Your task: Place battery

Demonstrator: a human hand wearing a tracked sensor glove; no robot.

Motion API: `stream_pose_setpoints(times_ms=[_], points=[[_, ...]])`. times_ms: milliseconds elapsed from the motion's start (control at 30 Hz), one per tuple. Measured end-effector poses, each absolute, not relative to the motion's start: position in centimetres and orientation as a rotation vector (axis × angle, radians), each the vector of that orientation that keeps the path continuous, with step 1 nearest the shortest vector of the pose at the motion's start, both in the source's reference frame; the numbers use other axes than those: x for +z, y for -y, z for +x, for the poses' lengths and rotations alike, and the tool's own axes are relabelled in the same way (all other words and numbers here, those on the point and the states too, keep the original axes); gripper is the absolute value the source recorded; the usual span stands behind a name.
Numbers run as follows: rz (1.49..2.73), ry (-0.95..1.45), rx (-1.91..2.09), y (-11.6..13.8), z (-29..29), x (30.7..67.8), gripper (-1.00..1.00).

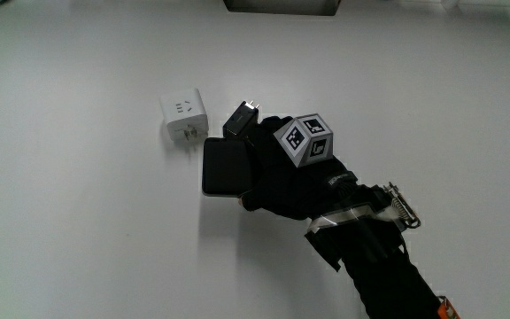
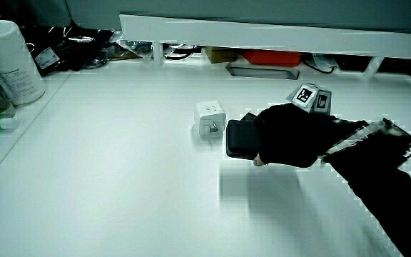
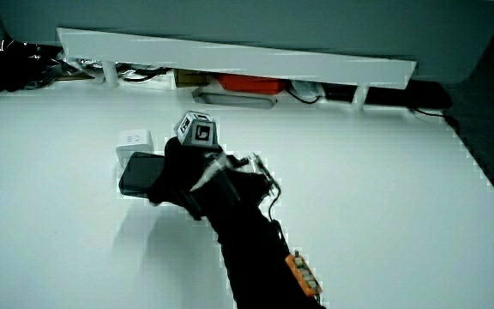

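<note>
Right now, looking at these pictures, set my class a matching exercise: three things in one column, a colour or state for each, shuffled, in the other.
Things:
1. charger plug
2. battery
3. cube

Descriptions:
A. black slab grasped by the hand
B. patterned, riding on the glove's back
C. white, resting on the table beside the black slab

Pairs: 1-C, 2-A, 3-B

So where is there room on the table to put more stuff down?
Bare table lies nearer the person than the white plug adapter and the black battery. More bare table lies between those things and the low partition. It is crowded where the hand has its grip on the battery, close beside the adapter.
</note>
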State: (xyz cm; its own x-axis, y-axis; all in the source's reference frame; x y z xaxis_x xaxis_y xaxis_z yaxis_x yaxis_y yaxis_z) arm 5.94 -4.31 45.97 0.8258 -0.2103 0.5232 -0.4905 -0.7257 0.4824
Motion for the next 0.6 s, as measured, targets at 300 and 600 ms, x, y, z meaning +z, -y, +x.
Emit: stream_pose_setpoints(times_ms=[300, 600], points=[[2.324, 0.475, 0.553, 3.7, 4.6, 49.6, 0.00], [2.285, 0.465, 0.533, 3.3, 3.6, 51.3, 0.00]])
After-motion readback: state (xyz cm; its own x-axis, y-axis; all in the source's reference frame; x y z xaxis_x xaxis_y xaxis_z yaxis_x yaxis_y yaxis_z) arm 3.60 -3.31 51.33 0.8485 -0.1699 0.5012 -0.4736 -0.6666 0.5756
